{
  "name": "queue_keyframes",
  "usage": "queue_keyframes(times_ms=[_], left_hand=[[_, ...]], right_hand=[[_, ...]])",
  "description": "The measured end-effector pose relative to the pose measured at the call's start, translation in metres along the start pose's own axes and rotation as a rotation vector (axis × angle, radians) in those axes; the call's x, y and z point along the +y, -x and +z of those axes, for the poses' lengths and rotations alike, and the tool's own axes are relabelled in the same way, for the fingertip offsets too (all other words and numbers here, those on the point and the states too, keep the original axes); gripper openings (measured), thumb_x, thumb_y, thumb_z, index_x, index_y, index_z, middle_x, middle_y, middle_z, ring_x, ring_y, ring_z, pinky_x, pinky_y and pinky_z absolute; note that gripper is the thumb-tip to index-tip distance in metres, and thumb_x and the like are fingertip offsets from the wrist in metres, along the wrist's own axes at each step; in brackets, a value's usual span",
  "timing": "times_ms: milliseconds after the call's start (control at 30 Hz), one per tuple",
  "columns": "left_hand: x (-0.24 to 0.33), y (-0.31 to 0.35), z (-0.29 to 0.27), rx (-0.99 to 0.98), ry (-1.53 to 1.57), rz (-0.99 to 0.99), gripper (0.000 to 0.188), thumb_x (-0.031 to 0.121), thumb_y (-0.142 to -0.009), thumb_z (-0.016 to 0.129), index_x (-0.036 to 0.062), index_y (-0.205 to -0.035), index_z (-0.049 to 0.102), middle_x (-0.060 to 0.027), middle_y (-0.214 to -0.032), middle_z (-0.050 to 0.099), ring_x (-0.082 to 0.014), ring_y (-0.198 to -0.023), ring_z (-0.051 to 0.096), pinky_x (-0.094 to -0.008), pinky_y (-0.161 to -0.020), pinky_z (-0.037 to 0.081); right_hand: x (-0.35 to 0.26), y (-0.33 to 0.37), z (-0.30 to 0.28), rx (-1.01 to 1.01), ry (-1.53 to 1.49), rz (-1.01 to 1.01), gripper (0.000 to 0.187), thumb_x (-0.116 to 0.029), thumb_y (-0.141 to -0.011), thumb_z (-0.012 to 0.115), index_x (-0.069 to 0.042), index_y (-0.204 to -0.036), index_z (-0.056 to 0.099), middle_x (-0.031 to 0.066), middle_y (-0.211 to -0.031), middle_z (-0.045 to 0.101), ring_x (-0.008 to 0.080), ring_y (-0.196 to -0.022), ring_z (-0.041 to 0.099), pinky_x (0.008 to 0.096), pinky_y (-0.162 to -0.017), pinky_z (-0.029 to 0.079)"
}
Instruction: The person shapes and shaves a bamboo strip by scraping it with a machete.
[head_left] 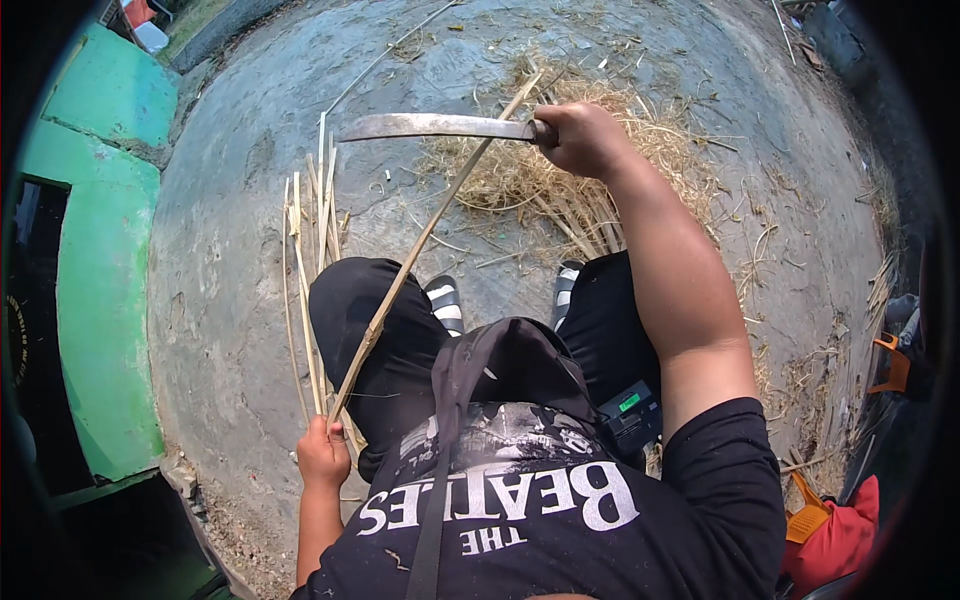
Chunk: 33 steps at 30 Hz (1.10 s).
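A long bamboo strip slants up across my lap and past my left knee. My left hand is closed around its lower end. In front of me my right hand grips the handle of a machete. Its long blade points left and crosses the strip near the upper end; whether the two touch, I cannot tell. Several thin bamboo strips lie beside my left leg, close to the left hand. Beyond my knees is a heap of pale shavings, with more strips sticking out toward my feet.
A green wall stands at the left. A thin pale rod lies on the concrete ahead. At the right are an orange object and a red cloth-like thing. A black device with a green display rests by my right thigh.
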<state>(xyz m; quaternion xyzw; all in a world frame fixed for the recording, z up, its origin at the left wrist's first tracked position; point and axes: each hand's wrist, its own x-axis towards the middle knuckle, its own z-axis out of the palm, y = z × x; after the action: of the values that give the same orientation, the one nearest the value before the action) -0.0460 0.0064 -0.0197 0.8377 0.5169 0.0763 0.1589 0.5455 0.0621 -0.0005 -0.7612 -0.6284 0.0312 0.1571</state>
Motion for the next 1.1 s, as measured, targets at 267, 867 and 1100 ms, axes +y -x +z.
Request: queue_keyframes(times_ms=[267,867,1100], left_hand=[[0.002,0.003,-0.015,-0.077,0.073,-0.017,0.046,0.045,-0.106,0.047,0.0033,-0.088,0.054,-0.0236,-0.068,0.059,-0.05,-0.068,0.061,-0.0536,-0.057,0.044],[0.016,-0.02,-0.004,-0.241,0.35,-0.118,0.058,0.052,-0.108,0.042,0.0,-0.084,0.052,-0.0108,-0.061,0.05,-0.0216,-0.058,0.051,-0.0384,-0.056,0.041],[0.01,-0.025,-0.008,-0.318,0.421,-0.156,0.059,0.052,-0.109,0.041,-0.0001,-0.082,0.051,-0.014,-0.06,0.049,-0.0236,-0.056,0.05,-0.0399,-0.054,0.04]], right_hand=[[0.079,0.0,0.03,0.231,-0.472,0.764,0.026,-0.031,-0.087,0.07,-0.013,-0.106,0.075,0.0123,-0.099,0.076,0.0286,-0.096,0.072,0.0415,-0.084,0.055],[-0.034,-0.004,0.007,-0.269,-0.287,0.082,0.019,-0.015,-0.082,0.068,-0.013,-0.1,0.074,0.0156,-0.095,0.074,0.0355,-0.09,0.071,0.0451,-0.08,0.056],[-0.035,-0.003,0.018,-0.203,-0.205,0.124,0.02,-0.016,-0.086,0.066,-0.013,-0.104,0.074,0.0145,-0.094,0.074,0.0321,-0.09,0.073,0.0435,-0.081,0.058]])
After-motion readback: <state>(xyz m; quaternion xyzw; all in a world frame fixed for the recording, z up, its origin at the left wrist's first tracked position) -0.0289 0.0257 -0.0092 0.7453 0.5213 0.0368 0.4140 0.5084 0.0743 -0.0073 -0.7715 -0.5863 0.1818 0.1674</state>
